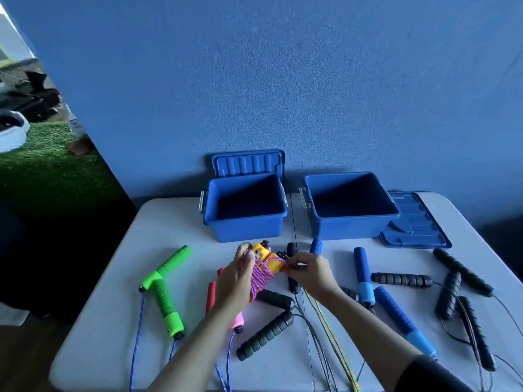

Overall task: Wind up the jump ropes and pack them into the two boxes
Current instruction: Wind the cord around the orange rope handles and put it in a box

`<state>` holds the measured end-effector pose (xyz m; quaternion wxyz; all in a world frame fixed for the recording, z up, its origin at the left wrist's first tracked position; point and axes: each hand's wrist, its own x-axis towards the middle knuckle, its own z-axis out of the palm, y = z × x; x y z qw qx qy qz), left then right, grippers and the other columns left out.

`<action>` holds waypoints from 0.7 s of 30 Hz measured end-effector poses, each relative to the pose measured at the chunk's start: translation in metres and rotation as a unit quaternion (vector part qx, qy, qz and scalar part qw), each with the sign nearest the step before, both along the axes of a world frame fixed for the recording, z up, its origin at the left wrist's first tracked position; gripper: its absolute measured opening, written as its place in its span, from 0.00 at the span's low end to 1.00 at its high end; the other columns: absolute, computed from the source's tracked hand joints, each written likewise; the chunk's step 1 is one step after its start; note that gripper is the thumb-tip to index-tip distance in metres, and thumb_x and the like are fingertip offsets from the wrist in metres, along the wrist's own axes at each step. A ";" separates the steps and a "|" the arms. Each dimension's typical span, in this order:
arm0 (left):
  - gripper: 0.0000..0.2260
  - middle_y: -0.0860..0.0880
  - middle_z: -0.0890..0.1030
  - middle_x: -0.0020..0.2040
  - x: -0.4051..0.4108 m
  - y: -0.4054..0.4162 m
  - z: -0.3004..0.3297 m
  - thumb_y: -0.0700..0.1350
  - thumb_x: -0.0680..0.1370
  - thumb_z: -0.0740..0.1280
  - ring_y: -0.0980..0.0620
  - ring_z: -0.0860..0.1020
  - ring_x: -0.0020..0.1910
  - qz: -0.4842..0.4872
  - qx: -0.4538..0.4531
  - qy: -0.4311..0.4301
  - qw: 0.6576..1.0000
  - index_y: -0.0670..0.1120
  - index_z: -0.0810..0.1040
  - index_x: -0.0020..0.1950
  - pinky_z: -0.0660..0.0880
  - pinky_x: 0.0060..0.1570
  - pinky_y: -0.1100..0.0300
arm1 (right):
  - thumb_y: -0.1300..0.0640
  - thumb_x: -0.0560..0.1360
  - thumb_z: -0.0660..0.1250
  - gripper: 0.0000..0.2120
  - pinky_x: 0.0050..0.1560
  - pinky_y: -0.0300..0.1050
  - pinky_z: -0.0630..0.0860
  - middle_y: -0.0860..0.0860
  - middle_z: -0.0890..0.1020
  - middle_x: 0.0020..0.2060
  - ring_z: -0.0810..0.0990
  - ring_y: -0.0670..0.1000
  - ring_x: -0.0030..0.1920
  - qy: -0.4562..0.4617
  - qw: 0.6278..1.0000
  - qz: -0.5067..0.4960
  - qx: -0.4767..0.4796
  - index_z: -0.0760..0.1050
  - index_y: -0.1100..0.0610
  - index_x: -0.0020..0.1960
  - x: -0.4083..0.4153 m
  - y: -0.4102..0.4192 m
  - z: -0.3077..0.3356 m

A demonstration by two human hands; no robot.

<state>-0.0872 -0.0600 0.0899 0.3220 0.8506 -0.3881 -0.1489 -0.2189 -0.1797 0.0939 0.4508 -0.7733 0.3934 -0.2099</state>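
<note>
Right now the left hand [236, 278] grips a pair of orange handles [267, 257], fingers curled round the bundle, with the pink-purple rope [261, 274] wound in many turns just beside its fingertips. On the other side the right hand [310, 271] pinches the free end of that rope between thumb and fingers, which are clamped together on it, close against the handles. Beyond both sets of fingertips stand the two blue boxes, the left box [243, 223] and the right box [351, 222], both open. One lid [249, 162] stands behind the left box; the other lid [416, 222] lies flat beside the right box. Out past the left hand's knuckles lie the green handles [165, 290], crossed, blue cord trailing off the table [113, 278]. Under the left wrist lie the red-pink handles [210, 295] and black foam handles [266, 335]. Outward of the right hand lie blue handles [362, 271] and more black handles [402, 280], well apart from its fingers
</note>
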 end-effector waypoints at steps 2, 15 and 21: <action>0.10 0.52 0.78 0.55 -0.003 -0.005 0.004 0.51 0.83 0.53 0.47 0.72 0.40 0.008 0.010 -0.011 1.000 0.53 0.67 0.62 0.60 0.35 0.57 | 0.63 0.67 0.75 0.05 0.35 0.38 0.74 0.53 0.82 0.31 0.79 0.49 0.32 -0.010 1.000 -0.008 0.013 0.81 0.56 0.36 0.004 0.005 -0.003; 0.08 0.52 0.76 0.42 -0.024 -0.017 0.000 0.51 0.84 0.51 0.58 0.77 0.34 0.049 -0.117 0.201 0.971 0.50 0.66 0.54 0.68 0.30 0.68 | 0.50 0.73 0.69 0.10 0.46 0.64 0.79 0.56 0.83 0.36 0.82 0.56 0.37 -0.081 0.982 -0.100 0.140 0.74 0.56 0.40 0.012 0.022 -0.006; 0.08 0.44 0.80 0.46 -0.027 -0.026 0.002 0.54 0.83 0.52 0.45 0.80 0.40 0.084 -0.133 0.236 0.959 0.52 0.65 0.55 0.72 0.36 0.55 | 0.61 0.75 0.67 0.09 0.42 0.56 0.79 0.55 0.82 0.37 0.82 0.57 0.39 -0.117 0.981 -0.089 0.124 0.71 0.54 0.37 0.009 0.033 -0.008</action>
